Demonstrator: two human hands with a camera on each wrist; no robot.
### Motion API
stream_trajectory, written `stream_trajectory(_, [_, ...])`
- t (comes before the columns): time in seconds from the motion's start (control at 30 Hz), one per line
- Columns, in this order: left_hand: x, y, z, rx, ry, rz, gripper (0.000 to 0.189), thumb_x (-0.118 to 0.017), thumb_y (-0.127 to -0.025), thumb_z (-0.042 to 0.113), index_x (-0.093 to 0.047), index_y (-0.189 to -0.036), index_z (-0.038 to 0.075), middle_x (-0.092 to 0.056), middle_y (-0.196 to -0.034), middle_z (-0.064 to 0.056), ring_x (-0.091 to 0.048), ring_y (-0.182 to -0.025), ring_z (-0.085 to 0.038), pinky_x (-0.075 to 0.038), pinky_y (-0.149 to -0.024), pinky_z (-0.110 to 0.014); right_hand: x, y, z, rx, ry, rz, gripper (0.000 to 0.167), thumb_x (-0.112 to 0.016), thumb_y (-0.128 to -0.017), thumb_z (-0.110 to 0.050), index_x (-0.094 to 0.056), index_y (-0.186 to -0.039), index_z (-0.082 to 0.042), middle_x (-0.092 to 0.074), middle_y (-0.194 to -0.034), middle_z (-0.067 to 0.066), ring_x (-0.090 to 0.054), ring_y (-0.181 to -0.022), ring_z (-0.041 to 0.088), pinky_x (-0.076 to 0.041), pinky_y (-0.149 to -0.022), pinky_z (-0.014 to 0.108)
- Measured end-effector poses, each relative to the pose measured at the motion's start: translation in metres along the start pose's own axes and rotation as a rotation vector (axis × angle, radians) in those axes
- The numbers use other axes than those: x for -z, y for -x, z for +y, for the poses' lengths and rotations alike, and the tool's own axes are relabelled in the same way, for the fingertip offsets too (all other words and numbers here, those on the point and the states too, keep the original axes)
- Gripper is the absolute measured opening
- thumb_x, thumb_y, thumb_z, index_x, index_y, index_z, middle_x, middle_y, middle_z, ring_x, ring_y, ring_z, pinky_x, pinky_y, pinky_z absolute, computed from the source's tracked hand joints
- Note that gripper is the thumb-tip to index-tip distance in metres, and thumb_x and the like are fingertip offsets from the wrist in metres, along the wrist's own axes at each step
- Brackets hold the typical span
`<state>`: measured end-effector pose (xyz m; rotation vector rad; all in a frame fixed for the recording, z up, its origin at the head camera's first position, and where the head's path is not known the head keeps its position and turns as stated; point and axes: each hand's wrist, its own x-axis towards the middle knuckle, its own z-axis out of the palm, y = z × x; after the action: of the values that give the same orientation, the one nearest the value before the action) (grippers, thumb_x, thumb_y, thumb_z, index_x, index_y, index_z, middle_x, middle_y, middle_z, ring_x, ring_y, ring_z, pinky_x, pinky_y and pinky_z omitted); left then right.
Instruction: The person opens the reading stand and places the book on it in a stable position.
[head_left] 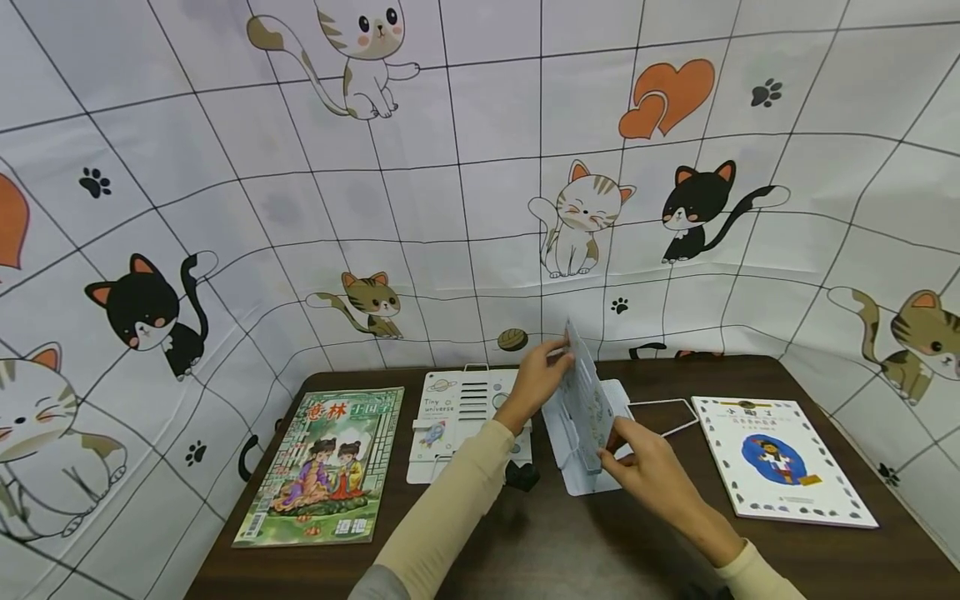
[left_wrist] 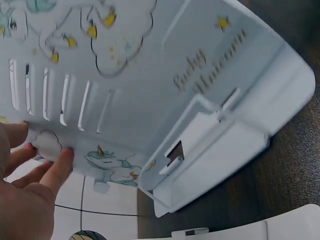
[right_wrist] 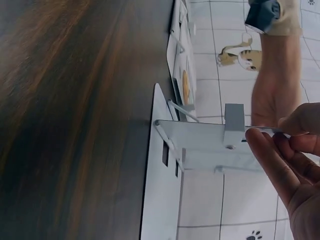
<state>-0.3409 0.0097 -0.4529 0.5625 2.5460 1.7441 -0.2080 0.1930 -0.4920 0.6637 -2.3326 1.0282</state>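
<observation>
A white metal book stand (head_left: 588, 400) with unicorn prints and the words "Lucky Unicorn" stands in the middle, its panel raised steeply from the base plate (head_left: 576, 483). My left hand (head_left: 534, 382) holds the panel near its far upper edge; the left wrist view shows those fingers (left_wrist: 60, 167) against the printed face, below a row of slots. At the near edge my right hand (head_left: 651, 467) pinches the panel between thumb and fingers. A grey-white clip piece (right_wrist: 234, 125) sits on that edge, beside the right fingertips. Wire legs (right_wrist: 170, 145) join panel and base.
Left of the stand lies a second white stand (head_left: 442, 417) marked "Tiny universe", partly behind my left forearm. Beyond it is a colourful magazine (head_left: 330, 467). A white book (head_left: 783, 462) lies at the right. Cat-print sheeting (head_left: 495, 208) surrounds the dark table (head_left: 540, 550).
</observation>
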Motion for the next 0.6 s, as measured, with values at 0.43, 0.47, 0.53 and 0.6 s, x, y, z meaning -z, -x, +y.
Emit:
stream_trajectory(0.43, [0.003, -0.004, 0.008, -0.038, 0.093, -0.021, 0.040, -0.060, -0.110, 0.021, -0.062, -0.147, 0.005, -0.066, -0.144, -0.015, -0.073, -0.120, -0.035, -0.062, -0.098, -0.041, -0.037, -0.024, -0.004, 0.083, 0.036, 0.023, 0.032, -0.080, -0.084, 0.006, -0.056, -0.088, -0.014, -0.057, -0.082, -0.008, -0.067, -0.079, 0.007, -0.062, -0.063, 0.026])
stream_trajectory(0.47, [0.003, -0.005, 0.008, -0.037, 0.108, -0.023, 0.039, -0.060, -0.110, 0.019, -0.062, -0.146, 0.003, -0.066, -0.143, -0.016, -0.073, -0.118, -0.036, -0.062, -0.097, -0.041, -0.039, -0.026, -0.005, 0.085, 0.034, 0.027, 0.031, -0.079, -0.084, 0.006, -0.056, -0.088, -0.014, -0.057, -0.082, -0.008, -0.067, -0.078, 0.007, -0.062, -0.063, 0.026])
stream_trajectory(0.53, [0.004, -0.007, 0.007, -0.041, 0.115, -0.028, 0.039, -0.059, -0.111, 0.018, -0.062, -0.146, 0.002, -0.067, -0.143, -0.017, -0.074, -0.115, -0.039, -0.063, -0.096, -0.042, -0.042, -0.029, -0.006, 0.079, 0.036, 0.034, 0.030, -0.079, -0.084, 0.006, -0.056, -0.088, -0.014, -0.057, -0.082, -0.007, -0.066, -0.077, 0.006, -0.061, -0.063, 0.024])
stream_trajectory(0.6, [0.004, -0.009, 0.007, -0.041, 0.110, -0.029, 0.038, -0.059, -0.111, 0.019, -0.064, -0.145, 0.003, -0.067, -0.143, -0.016, -0.073, -0.117, -0.038, -0.062, -0.096, -0.043, -0.045, -0.032, -0.007, 0.069, 0.033, 0.041, 0.030, -0.079, -0.083, 0.006, -0.056, -0.088, -0.013, -0.057, -0.081, -0.006, -0.065, -0.076, 0.005, -0.060, -0.063, 0.024])
